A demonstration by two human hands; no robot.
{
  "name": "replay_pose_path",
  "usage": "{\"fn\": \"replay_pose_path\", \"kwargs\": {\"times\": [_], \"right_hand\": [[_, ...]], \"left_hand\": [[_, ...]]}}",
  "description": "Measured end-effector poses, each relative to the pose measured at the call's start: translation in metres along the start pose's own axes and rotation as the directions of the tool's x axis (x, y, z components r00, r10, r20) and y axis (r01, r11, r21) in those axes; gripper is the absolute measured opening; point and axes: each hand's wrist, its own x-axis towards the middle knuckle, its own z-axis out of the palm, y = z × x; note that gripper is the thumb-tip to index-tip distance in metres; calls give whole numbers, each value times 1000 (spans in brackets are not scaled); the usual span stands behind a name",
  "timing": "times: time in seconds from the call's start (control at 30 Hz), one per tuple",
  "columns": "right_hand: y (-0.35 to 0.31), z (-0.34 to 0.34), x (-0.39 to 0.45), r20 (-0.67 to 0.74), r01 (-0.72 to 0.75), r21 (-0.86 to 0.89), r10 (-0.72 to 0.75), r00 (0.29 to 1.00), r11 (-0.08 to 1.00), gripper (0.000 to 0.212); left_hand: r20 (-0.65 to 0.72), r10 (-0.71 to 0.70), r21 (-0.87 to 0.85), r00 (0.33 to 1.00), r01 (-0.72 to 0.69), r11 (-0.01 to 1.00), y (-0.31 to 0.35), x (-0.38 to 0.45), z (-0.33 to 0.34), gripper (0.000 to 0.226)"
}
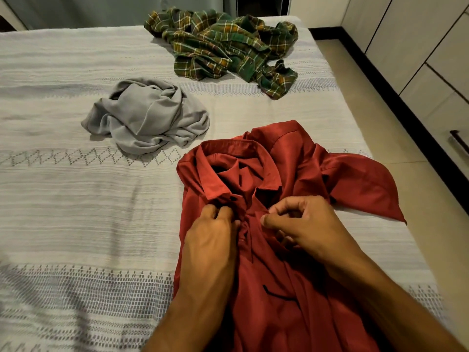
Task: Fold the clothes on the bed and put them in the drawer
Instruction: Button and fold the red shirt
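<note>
1. Red shirt (291, 174): lying front-up near the right edge of the bed (76, 212), collar toward the far end, one sleeve spreading toward the right edge, lower part running off the near edge of the view.
2. Left hand (210, 240): pinching the left side of the placket just below the collar, fingers curled onto the cloth.
3. Right hand (302, 224): pinching the opposite placket edge between thumb and forefinger, remaining fingers curled.
4. Step in hand, judged: closing or aligning the front opening before folding. Advisable: keeping both edges level and taut, seating the collar flat, smoothing the bunched chest fabric outward so later folds fall square.
5. Grey garment (147, 118): sitting crumpled near the middle of the bed, just beyond the red collar, awaiting folding.
6. Green plaid shirt (223, 44): lying rumpled near the far right corner, well apart from both hands.
7. Cabinet fronts (431, 72): standing beyond the right edge; handle partly showing; drawer not identifiable.
</note>
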Motion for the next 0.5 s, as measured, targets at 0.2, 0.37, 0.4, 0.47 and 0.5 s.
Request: {"fn": "replay_pose_path", "kwargs": {"times": [0.2,0.37,0.4,0.47,0.5], "right_hand": [[12,10,0,-80,100,-94,-108,991,991,9],[16,25,-5,-126,178,-38,-182,975,983,6],[16,28,-6,-139,195,-31,-198,970,980,5],[17,32,-7,-173,215,-32,-217,961,976,3],[17,33,-8,-182,221,-42,-225,957,974,3]], "left_hand": [[68,30,31,997,-32,999,-9,6,-16,16],[-83,-4,-567,997,-44,823,-14,1,-5,27],[-70,-73,-680,995,7,733,-12,1,-3,28],[-21,-127,-782,992,62,620,-9,1,1,27],[-8,-139,-811,990,75,580,-8,1,4,27]]}}
